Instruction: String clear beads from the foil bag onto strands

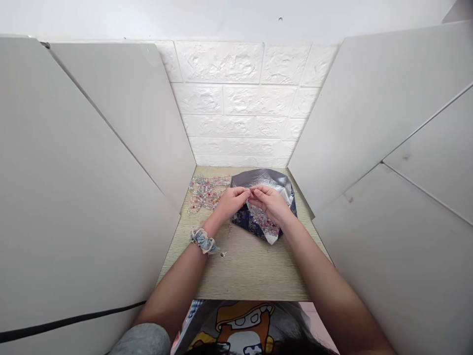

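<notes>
My left hand [232,201] and my right hand [269,201] meet fingertip to fingertip over a dark blue foil bag [275,180] lying open on the wooden table [251,268]. Both hands are closed in a pinch on something small between them; I cannot make out what it is. Small pink and clear beads [266,223] spill from the bag just below my right hand. A heap of finished beaded pieces [205,193] lies to the left of my left hand. A light blue scrunchie [203,241] is around my left wrist.
White panels [111,162] wall in the narrow table on the left and right, with a white brick-pattern wall [240,103] behind. A tiny loose bead [222,254] lies near my left wrist. A black cable [74,319] runs along the lower left panel.
</notes>
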The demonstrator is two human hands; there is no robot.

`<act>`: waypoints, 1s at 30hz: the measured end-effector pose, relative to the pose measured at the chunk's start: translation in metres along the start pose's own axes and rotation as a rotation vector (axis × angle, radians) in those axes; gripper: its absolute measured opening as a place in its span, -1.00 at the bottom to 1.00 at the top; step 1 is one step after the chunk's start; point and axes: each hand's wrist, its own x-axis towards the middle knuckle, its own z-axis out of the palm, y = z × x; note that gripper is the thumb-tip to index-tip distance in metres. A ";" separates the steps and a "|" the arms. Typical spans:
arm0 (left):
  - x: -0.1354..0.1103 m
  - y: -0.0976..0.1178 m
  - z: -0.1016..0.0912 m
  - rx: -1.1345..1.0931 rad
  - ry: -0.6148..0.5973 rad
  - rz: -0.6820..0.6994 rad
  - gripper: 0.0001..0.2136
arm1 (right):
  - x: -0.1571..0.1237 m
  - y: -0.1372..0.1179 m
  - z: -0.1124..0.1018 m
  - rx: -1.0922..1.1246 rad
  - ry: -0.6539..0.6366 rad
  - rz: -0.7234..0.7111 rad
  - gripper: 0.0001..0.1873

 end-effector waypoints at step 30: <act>-0.002 0.000 0.000 0.147 0.009 0.042 -0.71 | 0.000 0.004 -0.002 0.057 -0.063 -0.030 -0.85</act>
